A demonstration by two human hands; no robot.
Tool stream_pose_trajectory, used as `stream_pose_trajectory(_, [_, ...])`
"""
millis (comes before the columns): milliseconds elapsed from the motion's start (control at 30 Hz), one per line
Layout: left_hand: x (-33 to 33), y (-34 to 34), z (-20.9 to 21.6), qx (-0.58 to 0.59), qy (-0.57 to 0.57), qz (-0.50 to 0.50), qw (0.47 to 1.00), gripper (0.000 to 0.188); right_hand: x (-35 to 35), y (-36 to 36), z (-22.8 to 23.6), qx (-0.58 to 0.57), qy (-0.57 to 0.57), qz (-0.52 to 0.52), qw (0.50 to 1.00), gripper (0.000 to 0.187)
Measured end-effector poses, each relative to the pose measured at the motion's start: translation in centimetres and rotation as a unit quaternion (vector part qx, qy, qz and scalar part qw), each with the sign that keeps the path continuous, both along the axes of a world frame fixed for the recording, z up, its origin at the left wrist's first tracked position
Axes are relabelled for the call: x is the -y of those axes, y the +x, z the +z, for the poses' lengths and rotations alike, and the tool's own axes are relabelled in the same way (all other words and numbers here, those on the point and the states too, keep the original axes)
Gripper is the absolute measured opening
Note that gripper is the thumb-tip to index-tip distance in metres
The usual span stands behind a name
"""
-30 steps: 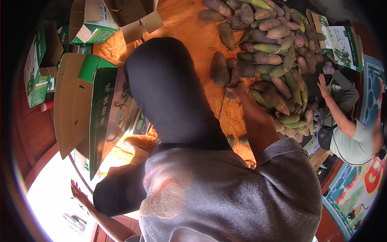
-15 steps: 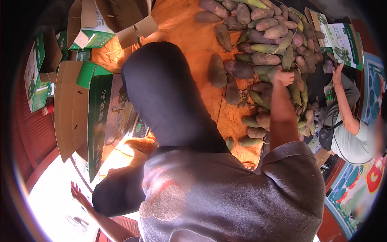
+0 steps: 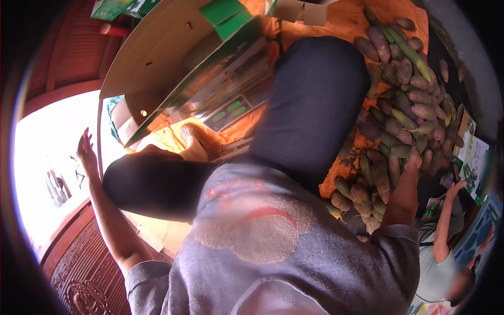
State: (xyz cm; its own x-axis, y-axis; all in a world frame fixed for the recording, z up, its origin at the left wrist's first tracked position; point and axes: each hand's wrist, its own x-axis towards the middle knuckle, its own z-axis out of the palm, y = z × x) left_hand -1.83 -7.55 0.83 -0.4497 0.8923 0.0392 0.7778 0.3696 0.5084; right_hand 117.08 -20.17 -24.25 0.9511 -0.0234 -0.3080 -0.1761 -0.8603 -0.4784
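My left hand [image 3: 86, 149] is raised at the far left, in front of a bright opening. Its fingers are apart and hold nothing. The nearest thing to it is a large tilted cardboard box [image 3: 144, 63]. At the right, my right hand [image 3: 414, 158] reaches into a heap of purplish and green radish-like roots [image 3: 420, 111]. It touches or hovers just over them. Its fingers are mostly hidden, so a grip cannot be made out. Inside or behind the box's open side, a digital scale [image 3: 229, 115] shows green lit displays.
An orange sheet [image 3: 336, 21] lies under the heap. My bent knee [image 3: 325, 79] stands between box and roots. At the right a co-worker [image 3: 441, 262] reaches a hand toward a white and green carton [image 3: 472, 157], near another scale [image 3: 432, 208]. Carved red-brown wood [image 3: 100, 262] is at lower left.
The view has turned left, so box and roots sit differently in it. My left hand is still raised and open. My right hand stays at the heap, its fingers now less visible.
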Motion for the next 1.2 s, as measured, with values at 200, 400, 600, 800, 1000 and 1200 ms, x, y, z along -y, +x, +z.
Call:
stream_pose_trajectory(200, [-3.3,2.1,3.5,-0.064,0.071,-0.052,0.994,0.042,-1.3,-5.2,1.7,-0.159,0.430,-0.143,0.877,0.044])
stream_pose_trajectory(400, [-8.9,5.3,5.7,-0.017,0.139,-0.114,0.984,0.036,-3.1,-17.9,3.8,-0.231,0.619,-0.147,0.736,0.049])
stream_pose_trajectory(600, [-12.0,8.0,6.0,0.075,0.155,-0.081,0.982,0.031,-12.3,-30.5,21.0,-0.376,0.734,0.150,0.546,0.054])
stream_pose_trajectory(800, [-12.5,7.8,4.9,0.063,0.125,-0.123,0.982,0.032,-22.8,-46.9,38.1,-0.447,0.650,0.473,0.392,0.070])
stream_pose_trajectory(1000, [-11.7,8.0,5.8,-0.056,0.119,-0.173,0.976,0.032,-30.3,-62.4,40.2,-0.244,0.302,0.766,0.512,0.066])
stream_pose_trajectory(1200, [-10.8,8.5,4.3,-0.062,-0.016,-0.188,0.980,0.031,-33.7,-74.1,33.6,-0.052,0.034,0.971,0.231,0.062])
